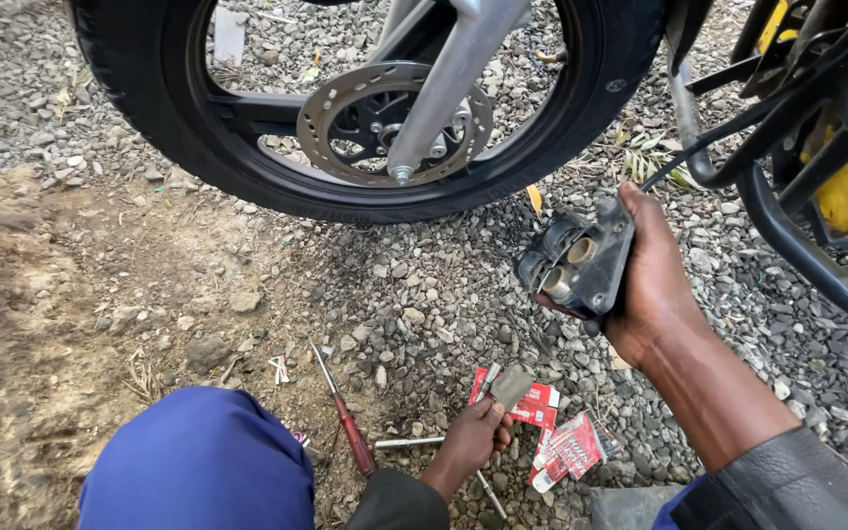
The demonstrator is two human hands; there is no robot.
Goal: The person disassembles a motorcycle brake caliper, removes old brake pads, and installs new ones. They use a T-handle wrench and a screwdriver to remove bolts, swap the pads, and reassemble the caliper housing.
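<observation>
Nearest the camera: blue knee (198, 461) at lower left edge, grey sleeve at lower right edge.

Left hand (471, 440) low over the gravel (414, 294), fingers curled and pinching a grey brake pad (510, 385) by its lower edge; pad tilted, lifted just above the red packet (540, 404). A 2nd torn red packet (573, 448) lies just right of it, flat on the stones. Screwdriver (348, 424) with red handle lies just left of the hand, tip pointing away; a thin metal rod (409, 443) lies between screwdriver and hand. Free gravel to the left of the tools, then bare dirt toward the left edge.

Right hand (655, 280) raised mid-right, fingers wrapped tight round the back of a black caliper (579, 263); 2 round pistons face left. Hose runs up from it to the bike frame (807, 245), which closes off the right side.

Farthest: wheel (365, 108) across the top, disc (395, 123) at the hub, fork leg over it. Open gravel between caliper and tyre edge.
</observation>
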